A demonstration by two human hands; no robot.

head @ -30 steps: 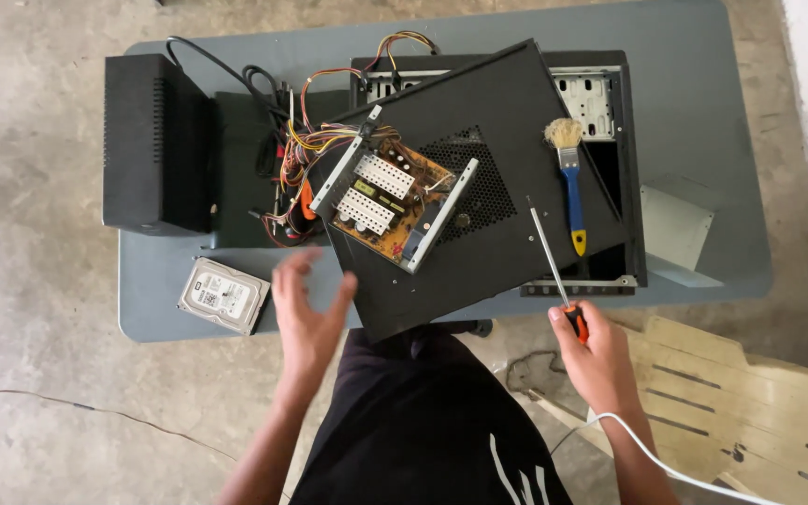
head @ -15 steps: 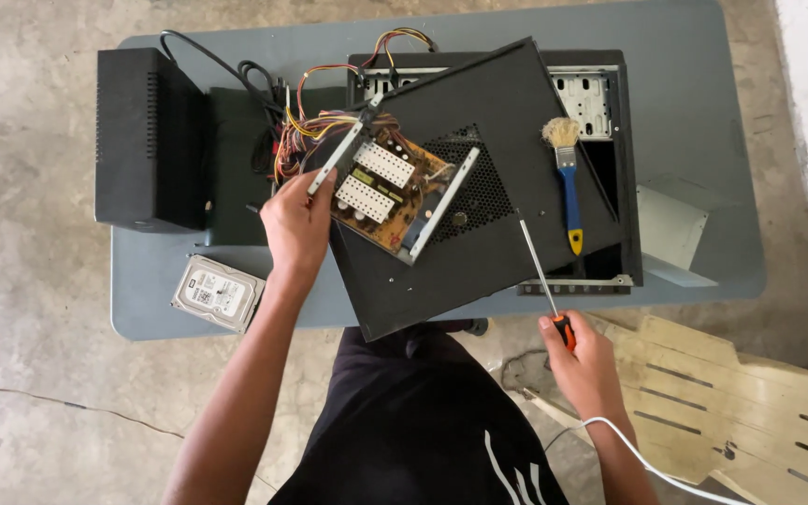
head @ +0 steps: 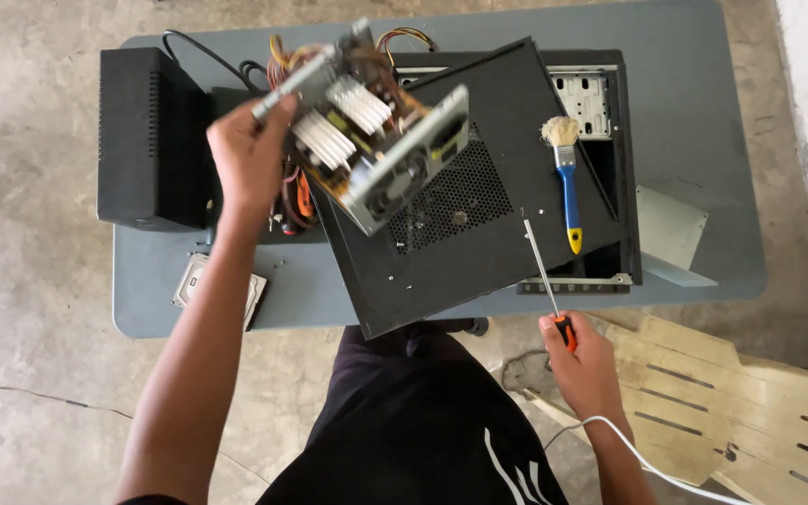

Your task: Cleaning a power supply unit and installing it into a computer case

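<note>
While we look straight down from the head camera, our left hand [head: 247, 154] has its fingers closed on the left edge of an opened power supply unit [head: 371, 131] with a metal frame, silver heat sinks and a round fan, held raised and tilted above the grey table [head: 685, 47]; it appears blurred. From its far-left side hangs a bundle of orange, yellow and red wires [head: 292, 192], whose ends we cannot trace. Below and right of the unit lies a flat black metal case panel with a perforated vent patch [head: 488, 215], resting skewed across the open black computer case [head: 610, 103]. On that panel, to the right, lies a small paintbrush with blue handle and yellow tip [head: 568, 182]. Our right hand [head: 584, 360], at the near edge of the table, is wrapped around the orange-and-black handle of a long-shafted screwdriver [head: 544, 276], its shaft pointing far over the panel. At far left sits a black box-shaped unit [head: 147, 140]; near it, half under our left forearm, lies a bare silver hard drive [head: 194, 281]. A pale wooden chair [head: 750, 411] stands near right.
</note>
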